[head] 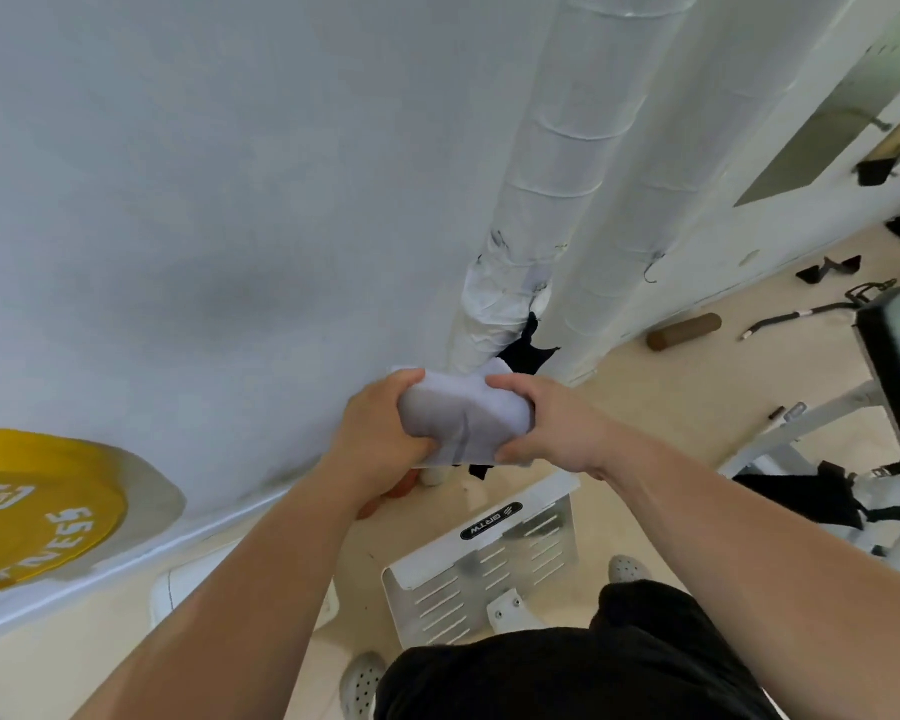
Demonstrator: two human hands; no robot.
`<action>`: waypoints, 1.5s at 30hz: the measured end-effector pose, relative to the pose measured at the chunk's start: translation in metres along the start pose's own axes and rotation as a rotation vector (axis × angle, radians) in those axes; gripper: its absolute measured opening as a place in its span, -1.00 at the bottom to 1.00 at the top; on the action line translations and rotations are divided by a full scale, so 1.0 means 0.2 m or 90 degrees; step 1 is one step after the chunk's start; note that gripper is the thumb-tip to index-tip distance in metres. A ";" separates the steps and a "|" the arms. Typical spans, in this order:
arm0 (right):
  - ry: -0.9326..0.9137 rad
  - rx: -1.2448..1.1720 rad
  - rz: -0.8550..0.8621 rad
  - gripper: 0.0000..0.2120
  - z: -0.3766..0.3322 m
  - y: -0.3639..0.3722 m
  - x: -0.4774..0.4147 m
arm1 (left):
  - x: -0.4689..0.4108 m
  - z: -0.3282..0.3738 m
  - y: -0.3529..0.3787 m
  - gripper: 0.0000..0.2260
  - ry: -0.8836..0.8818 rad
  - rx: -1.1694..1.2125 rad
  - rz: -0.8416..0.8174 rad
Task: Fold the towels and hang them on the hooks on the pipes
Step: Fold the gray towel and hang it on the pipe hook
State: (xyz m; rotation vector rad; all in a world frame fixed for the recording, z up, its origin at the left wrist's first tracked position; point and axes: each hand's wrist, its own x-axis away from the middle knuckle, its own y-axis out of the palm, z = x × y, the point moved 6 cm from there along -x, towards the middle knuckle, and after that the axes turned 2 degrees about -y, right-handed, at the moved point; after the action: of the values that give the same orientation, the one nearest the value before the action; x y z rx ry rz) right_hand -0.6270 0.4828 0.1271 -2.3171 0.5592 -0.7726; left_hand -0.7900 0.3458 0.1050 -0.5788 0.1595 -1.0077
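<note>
My left hand (380, 433) and right hand (554, 428) both grip a bunched white towel (463, 415), fingers curled round its two ends, with the cloth held between them. Just beyond my hands, a dark towel (528, 350) hangs between two wrapped pipes (546, 189). A hook (651, 272) sits higher up, past my right hand.

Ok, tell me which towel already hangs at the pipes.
The dark towel, hanging by the left pipe. The white towel is not hung: the left hand and right hand grip it.
</note>
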 end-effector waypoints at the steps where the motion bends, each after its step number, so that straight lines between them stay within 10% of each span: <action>1: -0.006 0.005 -0.005 -0.09 0.04 -0.02 -0.04 | -0.03 0.02 0.02 -0.31 -0.003 -0.013 0.000; 7: -0.062 0.011 0.014 -0.53 0.42 -0.30 -0.19 | -0.26 0.16 0.37 -0.84 -0.084 -0.064 -0.073; 21: -0.088 -0.264 -0.025 -0.82 1.82 -1.59 -0.58 | -1.03 1.10 1.73 -0.78 -0.307 0.191 0.032; 30: -0.137 -0.334 0.000 -0.60 1.94 -1.84 -0.92 | -1.28 1.27 1.89 -0.40 -0.318 0.226 0.243; 45: -0.259 -0.318 0.086 -0.71 1.77 -1.91 -1.26 | -1.65 1.12 1.72 -0.67 -0.207 0.184 0.364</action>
State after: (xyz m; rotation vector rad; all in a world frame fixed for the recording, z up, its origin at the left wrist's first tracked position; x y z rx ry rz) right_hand -0.5122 1.0459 0.0634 -2.7487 0.7732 -0.0830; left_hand -0.6223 0.8432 0.0673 -0.3893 -0.1070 -0.3637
